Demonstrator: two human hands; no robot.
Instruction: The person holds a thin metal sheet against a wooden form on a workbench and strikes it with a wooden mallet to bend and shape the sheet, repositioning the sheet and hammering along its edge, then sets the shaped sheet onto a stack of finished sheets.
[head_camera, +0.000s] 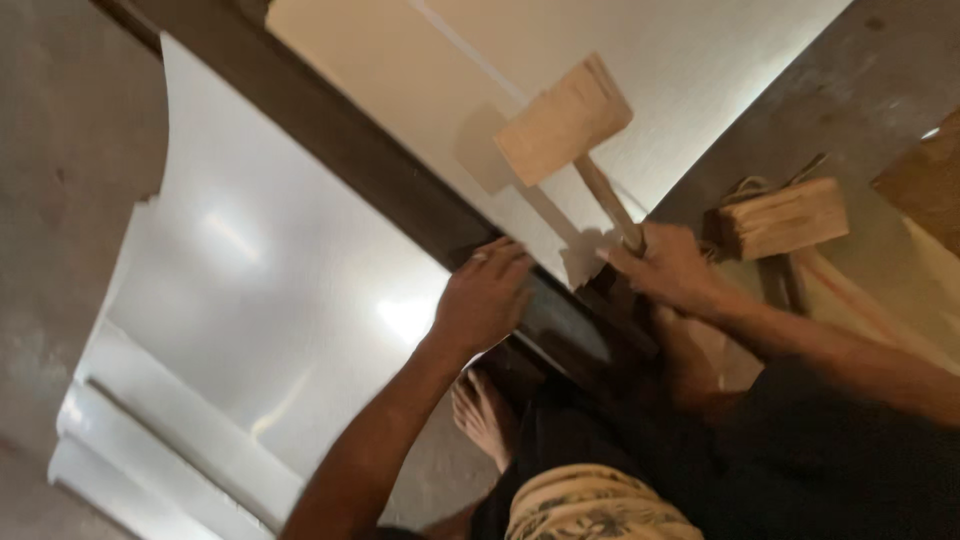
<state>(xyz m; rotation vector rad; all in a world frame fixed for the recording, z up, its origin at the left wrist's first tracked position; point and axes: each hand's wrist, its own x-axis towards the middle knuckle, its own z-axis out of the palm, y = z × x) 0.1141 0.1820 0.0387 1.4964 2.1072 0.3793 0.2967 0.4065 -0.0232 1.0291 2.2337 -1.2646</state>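
My right hand (668, 266) grips the handle of a wooden mallet (563, 122), whose block head is raised over a pale metal sheet (640, 70). My left hand (486, 296) presses flat, fingers together, on the sheet's edge where it lies over a dark iron bar (380, 165) running diagonally. A second shiny sheet (260, 290) hangs bent on the near side of the bar.
A second wooden mallet (785, 217) lies on the concrete floor (60, 150) to the right. A wooden board (925, 175) shows at the far right edge. My bare foot (482, 415) rests on the floor under the bar.
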